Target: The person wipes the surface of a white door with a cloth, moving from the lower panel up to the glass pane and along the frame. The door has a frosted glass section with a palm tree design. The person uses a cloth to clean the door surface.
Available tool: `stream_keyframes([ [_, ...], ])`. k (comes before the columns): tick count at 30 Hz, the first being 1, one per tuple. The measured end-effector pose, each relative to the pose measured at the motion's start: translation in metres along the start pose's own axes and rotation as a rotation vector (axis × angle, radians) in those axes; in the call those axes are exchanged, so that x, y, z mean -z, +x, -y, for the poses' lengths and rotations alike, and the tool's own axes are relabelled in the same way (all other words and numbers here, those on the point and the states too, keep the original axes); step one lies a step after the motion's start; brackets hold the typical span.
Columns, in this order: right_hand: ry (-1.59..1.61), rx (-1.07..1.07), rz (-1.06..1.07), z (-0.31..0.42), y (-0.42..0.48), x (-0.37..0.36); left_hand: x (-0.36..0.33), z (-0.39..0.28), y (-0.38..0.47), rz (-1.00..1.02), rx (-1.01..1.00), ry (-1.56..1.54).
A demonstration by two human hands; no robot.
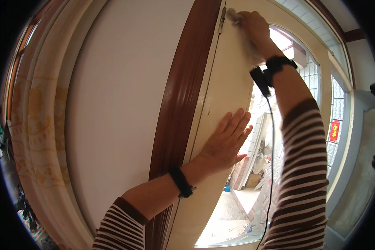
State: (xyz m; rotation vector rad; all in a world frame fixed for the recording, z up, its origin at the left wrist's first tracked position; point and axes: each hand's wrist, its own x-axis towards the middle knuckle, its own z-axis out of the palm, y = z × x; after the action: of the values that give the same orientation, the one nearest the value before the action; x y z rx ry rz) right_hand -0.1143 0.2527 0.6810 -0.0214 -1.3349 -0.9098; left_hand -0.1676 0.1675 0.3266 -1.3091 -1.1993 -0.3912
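My left hand lies flat against a cream door, its fingers spread near the edge of the glass pane. Higher up, my right hand presses a greyish cloth to the top of the same door, close to a metal hinge. Part of the cloth is blurred and hangs below that hand. Both wrists wear black straps, and a small black device hangs at the right one.
A black cable runs down from the device across the glass. Left of the door stand a dark red wooden frame, a white wall and a patterned curtain. A grey frame is at the right.
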Motion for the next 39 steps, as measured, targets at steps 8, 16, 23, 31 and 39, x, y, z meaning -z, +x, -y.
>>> stream_keyframes([
  [8, 0.130, -0.252, -0.039, -0.035, -0.013, 0.004, 0.003, 0.001, -0.002, -0.013, -0.004, 0.025],
  [16, 0.125, -0.174, 0.065, -0.019, -0.052, 0.024, 0.002, -0.002, -0.002, 0.004, 0.017, 0.037],
  [23, 0.194, -0.096, 0.049, 0.035, -0.134, 0.067, 0.004, -0.002, 0.001, -0.004, 0.036, -0.043],
  [31, 0.071, 0.081, 0.176, 0.075, -0.212, 0.117, 0.006, 0.001, -0.009, -0.324, 0.037, -0.355],
  [39, 0.133, 0.164, 0.198, 0.086, -0.250, 0.129, 0.001, 0.042, 0.016, -0.674, 0.278, -0.200],
])
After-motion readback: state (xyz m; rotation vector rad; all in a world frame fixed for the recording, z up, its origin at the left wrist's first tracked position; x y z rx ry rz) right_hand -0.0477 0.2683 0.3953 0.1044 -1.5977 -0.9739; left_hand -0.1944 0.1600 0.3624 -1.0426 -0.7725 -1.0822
